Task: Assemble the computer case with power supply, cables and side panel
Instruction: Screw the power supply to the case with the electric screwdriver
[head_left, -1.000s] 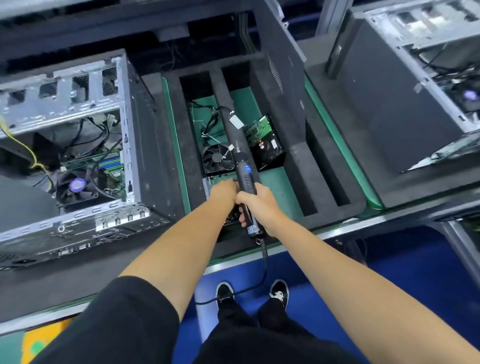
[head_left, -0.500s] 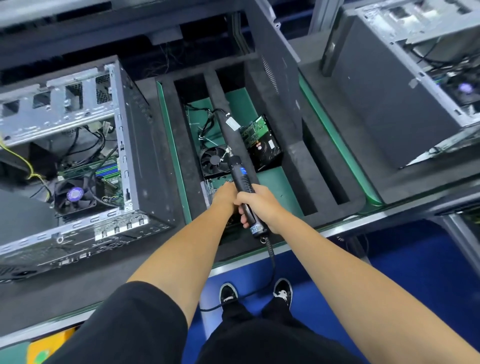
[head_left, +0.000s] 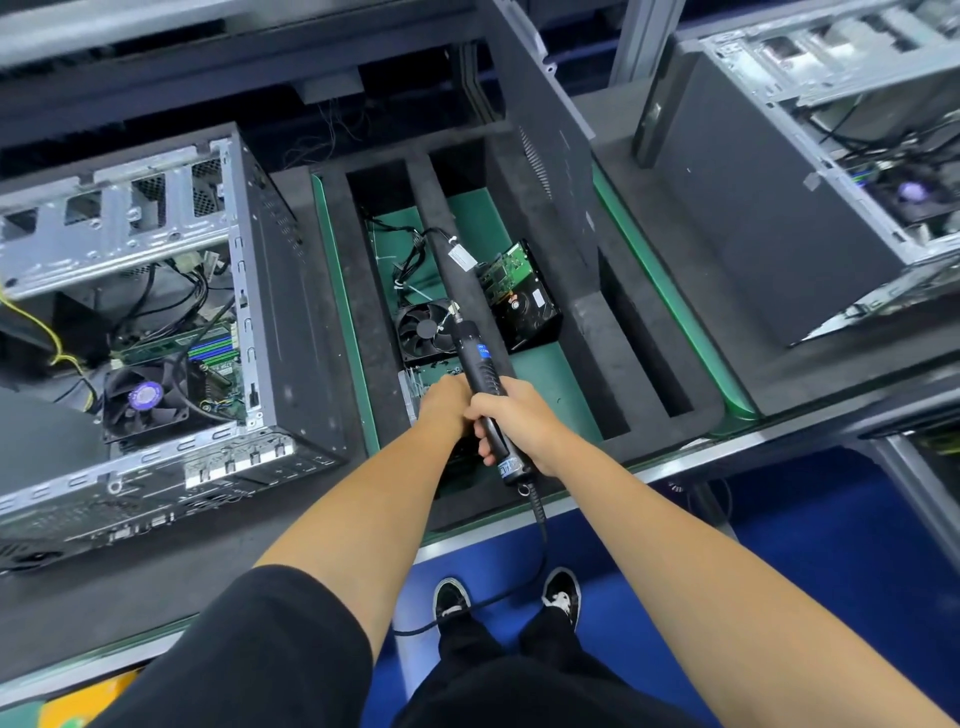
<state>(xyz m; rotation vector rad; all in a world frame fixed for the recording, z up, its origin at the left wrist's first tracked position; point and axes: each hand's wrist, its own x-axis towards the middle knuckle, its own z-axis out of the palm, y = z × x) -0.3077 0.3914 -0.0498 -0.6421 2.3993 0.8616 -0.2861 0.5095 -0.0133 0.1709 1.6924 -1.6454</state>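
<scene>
The open computer case (head_left: 156, 332) is lying on the left of the bench, its inside facing up, with a fan (head_left: 145, 397) and cables showing inside it. A dark side panel (head_left: 540, 130) is standing upright at the far right edge of the foam tray (head_left: 587, 332) in the middle. In that tray a loose fan (head_left: 423, 327) and a hard drive (head_left: 522, 299) are sitting side by side, the fan on the left. The right hand (head_left: 514, 423) is gripping an electric screwdriver (head_left: 480, 364), fingers curled round its handle, with the tip pointing away toward the loose fan. The left hand (head_left: 441, 402) is reaching into the near end of the tray, touching the right hand; its fingers are hidden, so its grip cannot be told. Another case (head_left: 810, 171) is standing on the far right.
</scene>
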